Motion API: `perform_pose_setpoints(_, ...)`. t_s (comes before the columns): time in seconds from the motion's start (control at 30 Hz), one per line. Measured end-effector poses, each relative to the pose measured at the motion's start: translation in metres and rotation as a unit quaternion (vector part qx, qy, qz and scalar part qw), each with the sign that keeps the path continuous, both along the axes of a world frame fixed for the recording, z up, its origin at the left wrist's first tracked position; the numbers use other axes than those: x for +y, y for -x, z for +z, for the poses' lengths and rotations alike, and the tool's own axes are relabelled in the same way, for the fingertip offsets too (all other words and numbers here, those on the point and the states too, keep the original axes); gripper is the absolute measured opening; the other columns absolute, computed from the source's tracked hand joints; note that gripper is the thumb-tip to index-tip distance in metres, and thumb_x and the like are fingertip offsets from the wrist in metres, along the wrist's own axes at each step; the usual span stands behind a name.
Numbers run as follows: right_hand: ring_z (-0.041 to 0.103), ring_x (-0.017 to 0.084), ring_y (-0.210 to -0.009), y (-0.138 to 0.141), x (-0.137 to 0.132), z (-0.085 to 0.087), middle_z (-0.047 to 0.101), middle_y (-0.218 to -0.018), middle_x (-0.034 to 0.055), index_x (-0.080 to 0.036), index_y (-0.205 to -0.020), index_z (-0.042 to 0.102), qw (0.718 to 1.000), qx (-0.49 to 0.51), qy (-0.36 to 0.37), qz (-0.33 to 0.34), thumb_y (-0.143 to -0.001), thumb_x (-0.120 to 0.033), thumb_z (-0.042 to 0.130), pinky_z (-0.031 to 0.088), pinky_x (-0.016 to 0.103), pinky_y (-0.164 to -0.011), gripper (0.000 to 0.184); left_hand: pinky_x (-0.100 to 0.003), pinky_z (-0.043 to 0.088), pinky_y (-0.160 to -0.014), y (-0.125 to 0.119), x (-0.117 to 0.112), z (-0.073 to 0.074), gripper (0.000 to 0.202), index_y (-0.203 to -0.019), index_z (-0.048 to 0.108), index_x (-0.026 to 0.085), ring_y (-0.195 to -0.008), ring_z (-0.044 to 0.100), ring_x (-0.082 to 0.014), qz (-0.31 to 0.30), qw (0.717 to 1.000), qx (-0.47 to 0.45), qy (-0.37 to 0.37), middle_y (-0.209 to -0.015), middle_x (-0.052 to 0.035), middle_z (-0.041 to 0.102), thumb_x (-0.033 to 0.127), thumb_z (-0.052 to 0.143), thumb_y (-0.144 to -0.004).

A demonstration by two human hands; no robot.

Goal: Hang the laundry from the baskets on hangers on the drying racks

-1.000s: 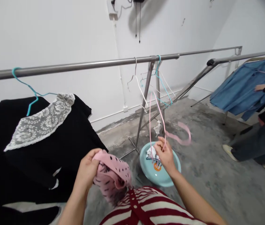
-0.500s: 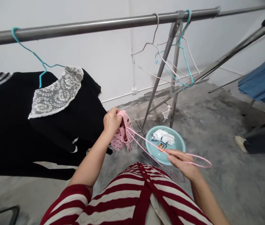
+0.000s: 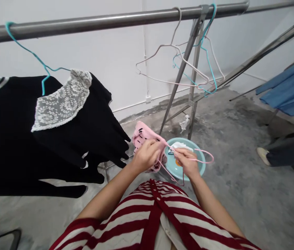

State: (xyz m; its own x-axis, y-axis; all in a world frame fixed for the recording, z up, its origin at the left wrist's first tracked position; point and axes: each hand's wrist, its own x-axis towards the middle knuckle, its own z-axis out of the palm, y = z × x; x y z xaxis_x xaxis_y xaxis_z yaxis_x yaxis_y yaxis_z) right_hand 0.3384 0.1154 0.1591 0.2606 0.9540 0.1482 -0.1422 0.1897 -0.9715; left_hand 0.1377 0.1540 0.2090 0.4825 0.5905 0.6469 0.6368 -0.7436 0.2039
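Note:
My left hand (image 3: 147, 154) is closed on a pink garment (image 3: 143, 131) with dark dashes, bunched so that its kind is hard to tell. My right hand (image 3: 187, 161) grips a pink wire clothes hanger (image 3: 210, 157), its hook pointing right. One end of the hanger lies inside the garment, and part of its lower wire shows below my hands. Behind my right hand, on the floor, stands a light blue basin (image 3: 201, 166) with a white cloth (image 3: 182, 145) in it.
A metal rail (image 3: 89, 25) runs overhead, with a black lace-collared top (image 3: 66, 100) hanging at left. White and teal hangers (image 3: 209, 66) hang by the rack's leg (image 3: 180, 73). At right are blue clothes (image 3: 290, 90) and a person's shoe (image 3: 263, 156).
My left hand has moved right and down along the garment. My right hand has come left and up, pushing the hanger further in, so the hands are closer together.

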Motion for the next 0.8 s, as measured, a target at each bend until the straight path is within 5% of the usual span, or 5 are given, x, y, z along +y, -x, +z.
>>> perform_pose_setpoints(0.13,0.035,0.005,-0.034,-0.034,-0.009,0.014,0.049,-0.042,-0.0040,-0.020,-0.071,0.073,0.996,0.081,-0.042,0.000,-0.060,-0.030,0.076,0.023,0.018,-0.033,0.016,-0.041,0.041,-0.101,0.030,0.019,0.002,0.058,-0.129,0.045,0.016,-0.121,0.047,-0.0265,0.130,0.981,-0.138,0.040,-0.126,-0.0165,0.050,0.037,0.061,-0.078)
perform_pose_setpoints(0.3,0.035,0.006,-0.032,-0.063,-0.028,0.034,0.048,-0.038,-0.0031,-0.020,-0.067,0.074,0.989,0.094,-0.109,-0.017,-0.056,-0.034,0.079,0.025,0.019,-0.032,0.019,-0.032,0.051,-0.082,0.033,0.048,0.033,0.033,-0.102,0.063,0.015,-0.094,0.062,-0.0211,0.026,0.956,-0.164,0.240,-0.097,-0.0080,0.067,0.036,0.050,-0.081)
perform_pose_setpoints(0.4,0.037,0.006,-0.032,-0.066,-0.035,0.033,0.052,-0.041,-0.0011,-0.019,-0.062,0.073,0.995,0.050,-0.084,-0.010,-0.056,-0.035,0.079,0.025,0.019,-0.032,0.018,-0.027,0.051,-0.067,0.029,0.041,0.076,0.022,-0.086,0.065,0.016,-0.074,0.062,-0.0159,0.046,0.954,-0.263,0.137,-0.080,-0.0027,0.067,0.029,0.048,-0.080)
perform_pose_setpoints(0.53,0.031,0.005,-0.029,-0.056,-0.032,0.016,0.045,-0.035,-0.0045,-0.018,-0.059,0.070,0.991,0.111,-0.073,0.004,-0.052,-0.040,0.079,0.021,0.018,-0.031,0.025,-0.025,0.047,-0.061,0.025,0.029,0.121,0.015,-0.083,0.066,0.017,-0.067,0.059,-0.0133,0.045,0.974,-0.220,0.024,-0.075,0.0010,0.065,0.024,0.053,-0.080)
perform_pose_setpoints(0.8,0.025,0.003,-0.028,-0.028,-0.012,0.008,0.039,-0.034,-0.0087,-0.017,-0.061,0.062,0.978,0.200,-0.050,0.020,-0.055,-0.039,0.076,0.017,0.017,-0.032,0.027,-0.023,0.044,-0.059,0.022,0.054,0.135,0.022,-0.090,0.069,0.020,-0.061,0.057,-0.0115,0.116,0.992,-0.044,0.036,-0.069,0.0016,0.066,0.027,0.051,-0.079)
